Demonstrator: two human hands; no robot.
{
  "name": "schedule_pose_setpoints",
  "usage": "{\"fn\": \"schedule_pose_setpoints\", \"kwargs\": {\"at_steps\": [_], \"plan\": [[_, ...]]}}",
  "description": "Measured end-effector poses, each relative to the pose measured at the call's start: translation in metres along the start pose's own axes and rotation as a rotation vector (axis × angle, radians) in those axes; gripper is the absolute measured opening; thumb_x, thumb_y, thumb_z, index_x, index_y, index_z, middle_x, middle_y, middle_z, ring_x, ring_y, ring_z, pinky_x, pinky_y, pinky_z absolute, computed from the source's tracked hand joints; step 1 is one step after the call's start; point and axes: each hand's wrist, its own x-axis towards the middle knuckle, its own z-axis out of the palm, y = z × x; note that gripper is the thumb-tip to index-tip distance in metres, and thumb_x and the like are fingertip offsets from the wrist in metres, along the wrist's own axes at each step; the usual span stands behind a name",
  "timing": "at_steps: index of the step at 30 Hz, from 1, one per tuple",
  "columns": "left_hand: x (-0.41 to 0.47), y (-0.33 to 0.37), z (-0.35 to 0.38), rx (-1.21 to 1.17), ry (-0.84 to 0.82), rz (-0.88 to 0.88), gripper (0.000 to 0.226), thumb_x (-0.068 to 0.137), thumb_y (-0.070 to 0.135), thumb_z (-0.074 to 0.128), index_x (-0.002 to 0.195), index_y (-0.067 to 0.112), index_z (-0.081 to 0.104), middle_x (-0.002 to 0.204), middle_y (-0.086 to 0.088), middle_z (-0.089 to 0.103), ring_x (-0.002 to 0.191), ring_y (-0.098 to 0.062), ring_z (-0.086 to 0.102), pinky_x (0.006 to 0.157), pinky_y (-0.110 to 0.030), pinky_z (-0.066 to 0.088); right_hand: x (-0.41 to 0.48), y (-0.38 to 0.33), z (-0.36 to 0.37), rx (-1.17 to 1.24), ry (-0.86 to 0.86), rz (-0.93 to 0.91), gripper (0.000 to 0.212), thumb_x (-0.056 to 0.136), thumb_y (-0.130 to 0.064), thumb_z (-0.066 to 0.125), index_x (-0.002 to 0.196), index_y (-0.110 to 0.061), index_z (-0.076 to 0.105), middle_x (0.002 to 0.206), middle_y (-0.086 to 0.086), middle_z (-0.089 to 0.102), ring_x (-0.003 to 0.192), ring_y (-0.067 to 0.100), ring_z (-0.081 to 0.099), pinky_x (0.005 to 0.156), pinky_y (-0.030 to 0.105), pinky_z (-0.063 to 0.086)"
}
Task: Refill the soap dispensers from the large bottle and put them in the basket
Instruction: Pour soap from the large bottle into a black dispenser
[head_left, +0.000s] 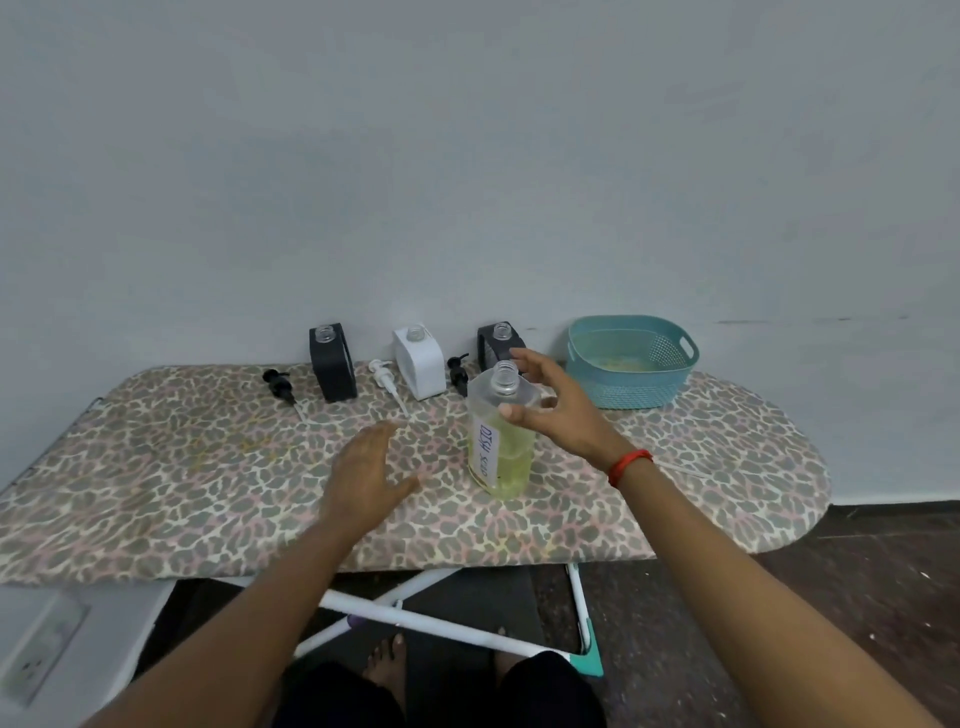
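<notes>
Open hands over a leopard-print ironing board (156, 467)
Beside the uncapped clear plastic bottle of yellow soap (501, 457), right hand (553, 410) splayed; left hand (363, 470) flat; neither grips anything.

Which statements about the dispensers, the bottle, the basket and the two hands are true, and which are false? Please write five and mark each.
1. The white dispenser has an open neck. True.
2. The basket holds a dispenser. False: no dispenser is in it.
3. The bottle is capped. False: its neck is open.
4. The right hand is beside the bottle's neck, fingers spread. True.
5. The left hand grips a dispenser. False: it is open and holds nothing.
</notes>
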Motion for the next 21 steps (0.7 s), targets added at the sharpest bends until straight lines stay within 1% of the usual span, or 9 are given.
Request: {"fn": "schedule_pose_setpoints", "kwargs": {"at_steps": [2, 3, 5, 7, 9, 12, 15, 18, 21], "plan": [[0.004, -0.021, -0.013, 0.064, -0.048, -0.015, 0.086, 0.089, 0.058, 0.071, 0.157, 0.014, 0.041, 0.165, -0.01, 0.037, 0.153, -0.028, 0.033, 0.126, -0.047, 0.025, 0.003, -0.003, 0.011, 0.061, 0.004, 0.006, 0.086, 0.073, -0.043, 0.086, 0.147, -0.034, 0.043, 0.141, -0.019, 0.052, 0.127, -0.005, 0.049, 0.093, 0.018, 0.042], [0.004, -0.029, -0.018, 0.074, -0.069, -0.027, 0.088, 0.087, 0.066, 0.064, 0.156, 0.015, 0.043, 0.165, -0.009, 0.037, 0.153, -0.026, 0.033, 0.126, -0.046, 0.025, 0.004, -0.003, 0.015, 0.091, 0.012, 0.007, 0.085, 0.074, -0.04, 0.087, 0.146, -0.035, 0.044, 0.138, -0.023, 0.052, 0.126, -0.008, 0.049, 0.095, 0.02, 0.043], [0.0, -0.041, -0.021, 0.067, -0.082, -0.043, 0.095, 0.083, 0.08, 0.042, 0.153, 0.017, 0.048, 0.162, -0.006, 0.042, 0.151, -0.024, 0.037, 0.125, -0.045, 0.027, 0.008, -0.003, 0.022, 0.127, 0.017, 0.013, 0.085, 0.07, -0.042, 0.09, 0.144, -0.035, 0.047, 0.135, -0.022, 0.056, 0.126, -0.001, 0.054, 0.1, 0.027, 0.047], [-0.006, -0.05, -0.017, 0.044, -0.065, -0.04, 0.095, 0.083, 0.081, 0.031, 0.153, 0.019, 0.05, 0.161, -0.003, 0.045, 0.151, -0.021, 0.038, 0.125, -0.045, 0.027, 0.01, -0.002, 0.032, 0.175, 0.0, 0.001, 0.084, 0.064, -0.046, 0.089, 0.138, -0.033, 0.052, 0.131, -0.012, 0.063, 0.12, 0.007, 0.062, 0.097, 0.027, 0.052], [-0.008, -0.054, -0.012, 0.022, -0.042, -0.04, 0.091, 0.085, 0.08, 0.032, 0.152, 0.021, 0.051, 0.16, -0.002, 0.046, 0.15, -0.02, 0.039, 0.125, -0.045, 0.027, 0.01, -0.001, 0.044, 0.216, 0.002, -0.029, 0.08, 0.061, -0.044, 0.088, 0.133, -0.035, 0.054, 0.13, -0.006, 0.066, 0.117, 0.009, 0.065, 0.091, 0.023, 0.054], [-0.008, -0.055, -0.013, 0.02, -0.039, -0.044, 0.091, 0.084, 0.079, 0.032, 0.152, 0.022, 0.05, 0.16, -0.001, 0.045, 0.151, -0.019, 0.038, 0.126, -0.044, 0.025, 0.013, -0.001, 0.057, 0.189, 0.011, -0.055, 0.082, 0.06, -0.039, 0.092, 0.134, -0.037, 0.055, 0.133, -0.004, 0.063, 0.123, 0.011, 0.062, 0.098, 0.027, 0.053], [-0.009, -0.056, -0.014, -0.008, -0.041, -0.051, 0.09, 0.083, 0.078, 0.033, 0.152, 0.023, 0.049, 0.161, 0.001, 0.045, 0.151, -0.018, 0.036, 0.126, -0.042, 0.023, 0.018, -0.006, 0.065, 0.169, 0.047, -0.066, 0.08, 0.059, -0.039, 0.092, 0.131, -0.029, 0.058, 0.126, -0.005, 0.068, 0.116, 0.01, 0.065, 0.1, 0.031, 0.053], [-0.008, -0.056, -0.014, -0.02, -0.036, -0.046, 0.079, 0.09, 0.071, 0.046, 0.153, 0.023, 0.049, 0.161, 0.001, 0.044, 0.152, -0.017, 0.035, 0.126, -0.04, 0.02, 0.024, -0.007, 0.07, 0.211, 0.128, -0.051, 0.071, 0.065, -0.034, 0.09, 0.129, -0.023, 0.059, 0.121, 0.001, 0.071, 0.112, 0.016, 0.068, 0.099, 0.041, 0.056], [-0.008, -0.058, -0.012, -0.032, -0.019, -0.047, 0.071, 0.093, 0.063, 0.055, 0.151, 0.022, 0.051, 0.16, 0.001, 0.046, 0.151, -0.017, 0.036, 0.126, -0.038, 0.02, 0.029, -0.01, 0.081, 0.268, 0.209, -0.041, 0.068, 0.069, -0.033, 0.087, 0.129, -0.021, 0.059, 0.12, 0.005, 0.071, 0.111, 0.02, 0.069, 0.097, 0.042, 0.056]]}}
